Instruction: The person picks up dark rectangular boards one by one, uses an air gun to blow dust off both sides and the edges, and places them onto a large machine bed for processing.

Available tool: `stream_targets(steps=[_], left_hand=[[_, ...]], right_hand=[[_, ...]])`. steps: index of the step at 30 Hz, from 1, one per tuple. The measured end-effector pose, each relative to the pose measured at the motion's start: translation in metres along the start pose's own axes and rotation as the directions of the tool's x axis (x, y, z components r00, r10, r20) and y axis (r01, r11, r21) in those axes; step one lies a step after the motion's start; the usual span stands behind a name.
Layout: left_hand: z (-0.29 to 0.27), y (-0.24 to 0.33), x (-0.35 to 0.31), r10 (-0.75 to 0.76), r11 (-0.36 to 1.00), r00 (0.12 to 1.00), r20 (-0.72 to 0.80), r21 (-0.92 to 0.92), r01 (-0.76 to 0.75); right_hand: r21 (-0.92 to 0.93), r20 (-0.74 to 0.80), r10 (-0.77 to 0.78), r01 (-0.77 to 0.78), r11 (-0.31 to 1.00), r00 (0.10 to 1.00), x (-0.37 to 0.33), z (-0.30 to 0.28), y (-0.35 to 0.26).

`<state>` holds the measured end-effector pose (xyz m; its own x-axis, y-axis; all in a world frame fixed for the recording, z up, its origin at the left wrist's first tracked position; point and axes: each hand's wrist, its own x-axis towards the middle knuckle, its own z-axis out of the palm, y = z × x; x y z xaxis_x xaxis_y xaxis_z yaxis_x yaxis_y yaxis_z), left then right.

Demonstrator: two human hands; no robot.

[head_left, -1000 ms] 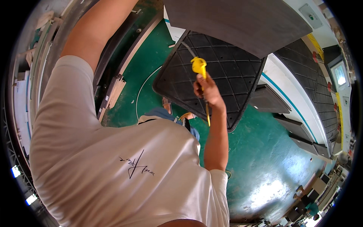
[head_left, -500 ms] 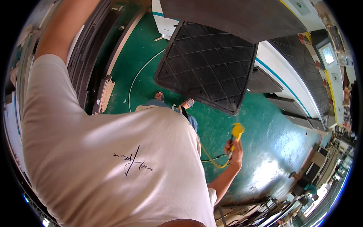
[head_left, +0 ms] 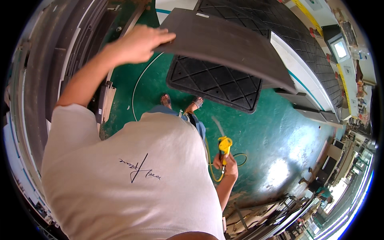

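My left hand (head_left: 140, 43) grips the left edge of a dark brown flat panel (head_left: 228, 40), fingers over its face and the thumb side hidden. The panel is tilted above a black mat-covered surface (head_left: 216, 82) with a diamond groove pattern and covers its far part. Down by my right side, my right hand (head_left: 229, 165) is wrapped round a yellow air blow gun (head_left: 225, 145). Its thin nozzle points away toward the mat, and a yellow hose (head_left: 209, 158) loops from its lower end.
Stacked dark boards (head_left: 76, 52) stand along the left, with light wood strips (head_left: 108, 105) at their end. A pale hose (head_left: 138, 86) lies on the green floor (head_left: 256, 132). More panels (head_left: 298, 100) lean at the right beneath a long mat-topped bench (head_left: 292, 34). Another person (head_left: 325, 194) is far off right.
My left hand has come down into view on the panel's left edge. The panel now sits lower, over more of the black mat. My right hand has shifted left and nearer with the blow gun.
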<state>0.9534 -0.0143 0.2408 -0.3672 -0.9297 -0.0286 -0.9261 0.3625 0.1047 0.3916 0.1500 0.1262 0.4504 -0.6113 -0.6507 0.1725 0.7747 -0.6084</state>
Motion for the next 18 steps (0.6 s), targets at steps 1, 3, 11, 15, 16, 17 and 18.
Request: stream_targets(steps=[1,3,11,15,16,17,18], left_hand=[[0.027,0.008,-0.014,-0.063,0.998,0.997,0.037,0.03,0.062],[0.079,0.023,-0.038,-0.149,0.988,0.988,0.038,0.033,0.148],[0.225,0.042,-0.07,-0.291,0.951,0.933,-0.213,-0.172,0.257],[0.247,0.045,-0.075,-0.335,0.928,0.904,-0.265,-0.257,0.269],[0.247,0.046,-0.076,-0.344,0.923,0.899,-0.27,-0.273,0.271],[0.243,0.047,-0.077,-0.335,0.925,0.903,-0.27,-0.275,0.261],[0.236,0.053,-0.08,-0.342,0.919,0.91,-0.233,-0.288,0.271]], right_hand=[[-0.006,-0.001,0.014,-0.014,1.0,1.0,0.006,0.005,-0.006],[0.133,0.022,-0.033,0.03,0.991,0.999,0.015,0.017,-0.026],[-0.252,-0.072,-0.133,0.111,0.961,0.988,0.127,0.06,-0.087],[-0.289,-0.19,-0.138,0.079,0.954,0.972,0.207,0.141,-0.111],[-0.381,-0.067,-0.079,0.047,0.923,0.995,0.222,0.163,-0.11],[-0.473,0.045,-0.006,0.026,0.881,0.999,0.235,0.184,-0.106],[-0.424,0.016,-0.046,0.048,0.905,0.999,0.248,0.207,-0.101]])
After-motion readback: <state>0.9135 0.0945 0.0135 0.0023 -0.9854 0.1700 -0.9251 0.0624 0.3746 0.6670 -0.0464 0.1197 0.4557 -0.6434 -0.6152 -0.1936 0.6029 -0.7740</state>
